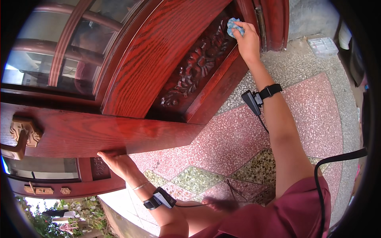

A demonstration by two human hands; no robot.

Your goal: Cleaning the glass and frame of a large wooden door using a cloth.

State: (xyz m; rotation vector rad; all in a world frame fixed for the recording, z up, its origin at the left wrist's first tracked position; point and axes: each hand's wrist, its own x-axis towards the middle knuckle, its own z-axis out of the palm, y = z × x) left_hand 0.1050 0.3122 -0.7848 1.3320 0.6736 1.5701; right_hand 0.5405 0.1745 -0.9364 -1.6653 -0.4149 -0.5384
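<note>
My right hand (249, 41) grips a crumpled light-blue cloth (234, 27) at the upper right corner of a dark carved floral panel (202, 59). The panel is set low in a red-brown wooden door (148, 59) that stands ajar. My left hand (117, 165) rests against the door's free edge, its thumb near the edge and its other fingers partly hidden behind the wood. A brass lever handle (22, 138) sits on the door at far left. Glass panes (83, 44) with brown bars fill the door's upper part.
A second wooden door leaf (101, 189) with brass fittings stands at lower left, greenery beyond it. Pink and green terrazzo floor (232, 134) lies below me. By the wall is a clear plastic case (323, 47). Black straps with devices circle both forearms, trailing cables.
</note>
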